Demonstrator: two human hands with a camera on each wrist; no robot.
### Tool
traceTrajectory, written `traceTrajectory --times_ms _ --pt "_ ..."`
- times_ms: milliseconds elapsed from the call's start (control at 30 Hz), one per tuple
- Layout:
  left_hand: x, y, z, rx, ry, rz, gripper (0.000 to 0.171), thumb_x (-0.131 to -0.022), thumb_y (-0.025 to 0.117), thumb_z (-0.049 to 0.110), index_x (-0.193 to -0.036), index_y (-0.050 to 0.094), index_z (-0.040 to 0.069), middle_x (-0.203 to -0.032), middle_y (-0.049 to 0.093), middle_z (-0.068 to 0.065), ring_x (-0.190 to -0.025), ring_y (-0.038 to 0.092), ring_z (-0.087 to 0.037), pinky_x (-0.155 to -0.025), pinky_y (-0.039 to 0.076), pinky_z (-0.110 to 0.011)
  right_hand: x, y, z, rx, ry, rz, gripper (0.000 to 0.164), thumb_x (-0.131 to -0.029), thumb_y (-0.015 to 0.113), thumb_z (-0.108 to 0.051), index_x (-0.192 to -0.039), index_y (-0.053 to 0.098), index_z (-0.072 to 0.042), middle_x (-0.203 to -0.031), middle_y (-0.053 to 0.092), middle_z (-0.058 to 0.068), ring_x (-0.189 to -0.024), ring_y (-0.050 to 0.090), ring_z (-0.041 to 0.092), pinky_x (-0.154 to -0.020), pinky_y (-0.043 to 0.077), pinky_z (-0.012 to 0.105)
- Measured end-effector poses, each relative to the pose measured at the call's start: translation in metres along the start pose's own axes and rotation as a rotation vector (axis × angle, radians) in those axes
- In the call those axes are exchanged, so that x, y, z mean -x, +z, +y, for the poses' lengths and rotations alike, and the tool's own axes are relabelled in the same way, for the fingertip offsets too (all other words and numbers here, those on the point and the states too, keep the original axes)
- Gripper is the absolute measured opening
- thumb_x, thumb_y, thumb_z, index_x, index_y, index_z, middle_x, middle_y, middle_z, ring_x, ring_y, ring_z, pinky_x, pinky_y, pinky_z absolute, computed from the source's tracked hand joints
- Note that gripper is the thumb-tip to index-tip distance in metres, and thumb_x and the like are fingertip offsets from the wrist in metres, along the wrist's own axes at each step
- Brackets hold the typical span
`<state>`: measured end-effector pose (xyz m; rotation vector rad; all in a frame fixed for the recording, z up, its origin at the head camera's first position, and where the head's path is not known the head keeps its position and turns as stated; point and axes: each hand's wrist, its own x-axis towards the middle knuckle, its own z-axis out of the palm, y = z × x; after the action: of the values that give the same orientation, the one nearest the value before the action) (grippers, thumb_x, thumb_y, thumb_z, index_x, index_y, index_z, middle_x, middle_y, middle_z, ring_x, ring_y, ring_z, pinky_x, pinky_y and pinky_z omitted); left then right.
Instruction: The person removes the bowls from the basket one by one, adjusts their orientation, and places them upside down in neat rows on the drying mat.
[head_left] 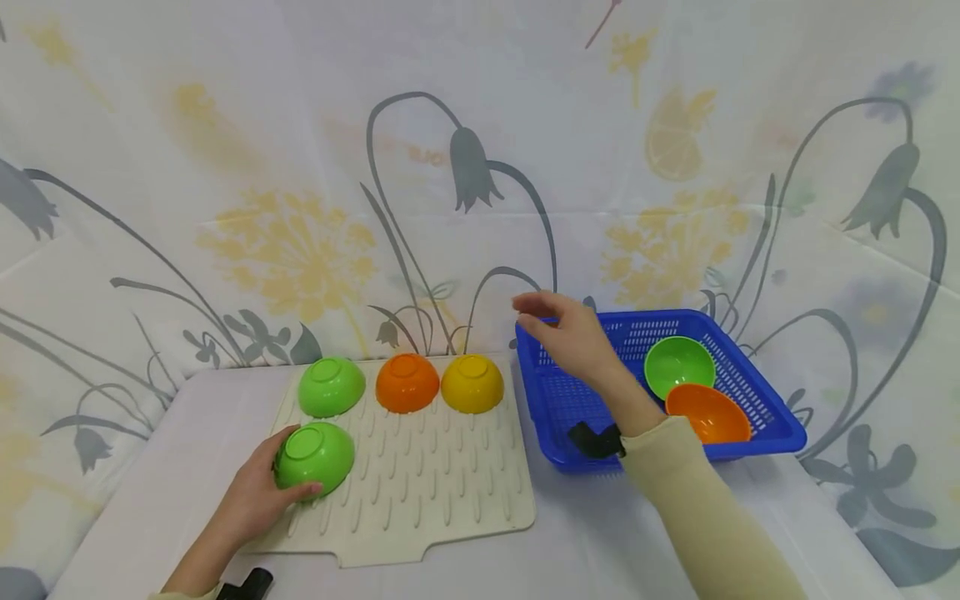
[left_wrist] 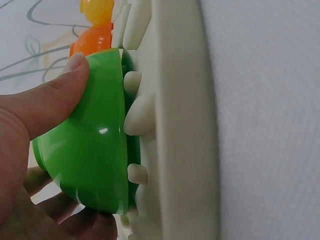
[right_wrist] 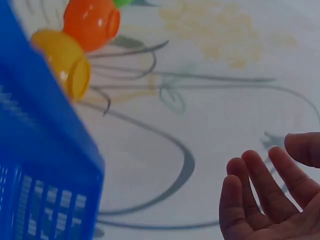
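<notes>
My left hand (head_left: 258, 493) grips an upturned green bowl (head_left: 324, 463) at the front left of a cream ridged drying mat (head_left: 480, 492). In the left wrist view the thumb lies on the bowl's side and the other fingers curl round the opposite side, with the rim right at the mat's pegs. My right hand (head_left: 573, 340) is raised over the left end of a blue basket (head_left: 542, 417). Its fingers are relaxed, and nothing is in them. Inside the basket's right half are another green bowl (head_left: 678, 367) and an orange bowl (head_left: 711, 414), partly hidden by the right sleeve.
Along the mat's back edge stand three upturned bowls: a green one (head_left: 332, 387), an orange one (head_left: 407, 384) and a yellow one (head_left: 472, 384). A flower-printed curtain (head_left: 300, 167) hangs behind. White cloth (head_left: 187, 450) covers the table.
</notes>
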<state>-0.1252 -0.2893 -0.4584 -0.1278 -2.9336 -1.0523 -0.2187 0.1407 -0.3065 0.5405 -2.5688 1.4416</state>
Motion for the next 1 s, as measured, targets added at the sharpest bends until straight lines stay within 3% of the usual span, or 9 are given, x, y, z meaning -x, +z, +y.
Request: traceTrajectory --times_ms 267,467,567,700,833,1000 --pt "0.001 -0.001 0.004 0.022 -0.003 -0.004 0.102 -0.075 0.087 0.034 -0.149 0.029 -0.008 -0.142 0.038 -0.038 -0.130 0.035 -0.057 -0.105 0.029 -0.069 -0.002 -0.085 0.070 0.091 0.121 0.108 0.033 -0.101 0.060 -0.014 -0.130 0.061 0.001 -0.131 0.061 0.021 -0.122 0.054 0.035 -0.103 0.043 0.049" --pt "0.002 0.000 0.003 0.019 -0.002 0.006 0.102 -0.075 0.087 0.034 -0.148 0.030 -0.008 -0.141 0.039 -0.038 -0.130 0.037 -0.056 -0.104 0.031 -0.069 0.002 -0.129 0.120 0.191 0.214 0.058 0.040 -0.101 0.059 -0.015 -0.135 0.055 0.006 -0.134 0.056 0.027 -0.118 0.055 0.040 -0.099 0.046 0.045" --pt "0.002 0.000 0.001 0.021 0.001 0.016 0.101 -0.075 0.087 0.033 -0.149 0.031 -0.007 -0.141 0.039 -0.037 -0.130 0.037 -0.056 -0.104 0.031 -0.068 0.006 -0.145 0.139 0.289 0.233 0.005 0.042 -0.100 0.061 -0.014 -0.135 0.054 0.008 -0.133 0.055 0.032 -0.119 0.053 0.046 -0.098 0.046 0.052" --pt "0.001 0.001 -0.001 0.030 -0.002 0.014 0.101 -0.075 0.087 0.034 -0.149 0.030 -0.006 -0.143 0.039 -0.037 -0.131 0.036 -0.055 -0.105 0.031 -0.068 0.012 -0.161 0.157 0.397 0.278 -0.109 0.046 -0.098 0.063 -0.014 -0.136 0.052 0.009 -0.134 0.051 0.036 -0.124 0.046 0.053 -0.102 0.039 0.063" --pt "0.002 0.001 -0.001 0.034 -0.012 0.008 0.101 -0.076 0.087 0.033 -0.150 0.030 -0.005 -0.144 0.038 -0.036 -0.131 0.036 -0.055 -0.105 0.031 -0.068 0.020 -0.171 0.167 0.381 0.309 -0.229 0.050 -0.097 0.064 -0.015 -0.138 0.050 0.010 -0.137 0.048 0.036 -0.125 0.043 0.056 -0.104 0.033 0.067" --pt "0.002 0.000 0.000 0.038 -0.021 0.005 0.101 -0.076 0.087 0.033 -0.150 0.030 -0.005 -0.145 0.037 -0.036 -0.132 0.035 -0.055 -0.106 0.031 -0.068 0.025 -0.176 0.181 0.373 0.270 -0.266 0.045 -0.096 0.065 -0.011 -0.135 0.054 0.010 -0.133 0.054 0.034 -0.120 0.050 0.053 -0.100 0.041 0.064"
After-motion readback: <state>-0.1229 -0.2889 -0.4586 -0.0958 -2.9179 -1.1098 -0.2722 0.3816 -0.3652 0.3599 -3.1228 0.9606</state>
